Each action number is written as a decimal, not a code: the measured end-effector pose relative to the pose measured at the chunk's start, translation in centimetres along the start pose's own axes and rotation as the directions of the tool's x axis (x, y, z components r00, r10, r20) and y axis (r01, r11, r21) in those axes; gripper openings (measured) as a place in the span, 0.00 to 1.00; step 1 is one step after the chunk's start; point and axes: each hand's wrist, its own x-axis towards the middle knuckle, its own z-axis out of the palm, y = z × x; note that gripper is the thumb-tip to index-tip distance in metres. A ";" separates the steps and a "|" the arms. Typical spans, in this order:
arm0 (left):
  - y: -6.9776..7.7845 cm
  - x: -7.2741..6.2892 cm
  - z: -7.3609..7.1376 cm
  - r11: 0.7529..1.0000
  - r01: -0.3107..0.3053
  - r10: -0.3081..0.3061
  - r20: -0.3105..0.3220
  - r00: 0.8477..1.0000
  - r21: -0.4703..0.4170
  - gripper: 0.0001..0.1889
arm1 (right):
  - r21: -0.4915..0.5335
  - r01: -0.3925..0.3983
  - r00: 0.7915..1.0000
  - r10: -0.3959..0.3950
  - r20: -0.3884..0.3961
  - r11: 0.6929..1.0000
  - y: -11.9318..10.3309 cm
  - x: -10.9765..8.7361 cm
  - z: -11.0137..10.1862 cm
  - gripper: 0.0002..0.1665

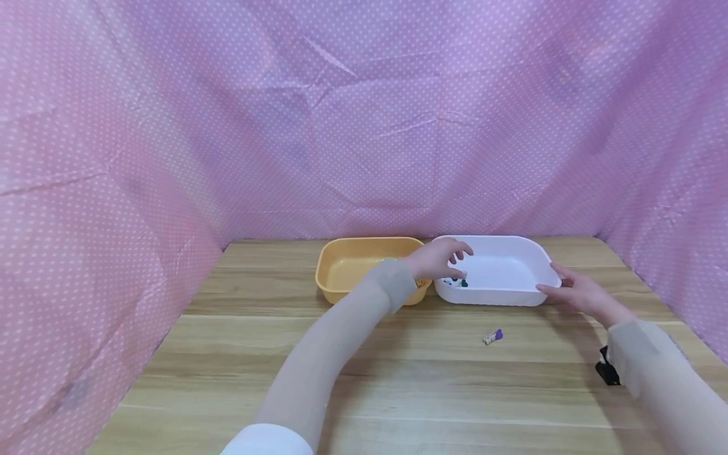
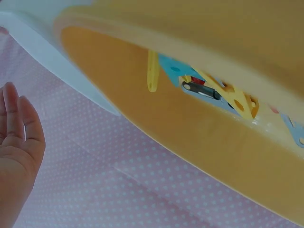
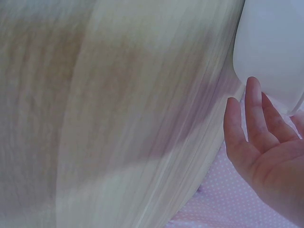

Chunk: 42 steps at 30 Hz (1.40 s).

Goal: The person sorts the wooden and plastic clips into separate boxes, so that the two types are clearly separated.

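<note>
My left hand point(image 1: 439, 258) hovers over the left end of the white bin point(image 1: 495, 297), fingers parted and slightly bent with nothing visible between them. Small clips point(image 1: 462, 283) with dark green parts lie in the bin below it. My right hand point(image 1: 582, 292) is at the bin's right end, thumb by the front corner and fingers along the outside. In the right wrist view the fingers point(image 3: 254, 111) are extended against the white wall. A small clothespin with a purple heart point(image 1: 493, 337) lies on the table in front of the bin.
A yellow bin point(image 1: 341, 294) stands left of the white one, under my left forearm. Yellow, teal and grey plastic pieces point(image 2: 204, 90) lie inside it. A black object point(image 1: 607, 371) is on the wooden table point(image 1: 227, 354) beside my right sleeve. Pink dotted cloth point(image 1: 364, 158) hangs behind.
</note>
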 end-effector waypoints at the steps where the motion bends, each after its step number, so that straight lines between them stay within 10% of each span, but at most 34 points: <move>1: 0.1 0.0 0.1 1.000 -0.007 0.007 0.000 1.000 0.004 0.26 | 0.001 -0.001 1.000 0.001 0.001 1.000 0.0 0.0 0.0 0.51; 42: 2.2 -3.0 4.8 0.996 -0.069 0.066 -0.047 0.997 -0.065 0.24 | 0.034 0.009 1.000 -0.009 -0.012 0.999 0.3 0.1 0.2 0.51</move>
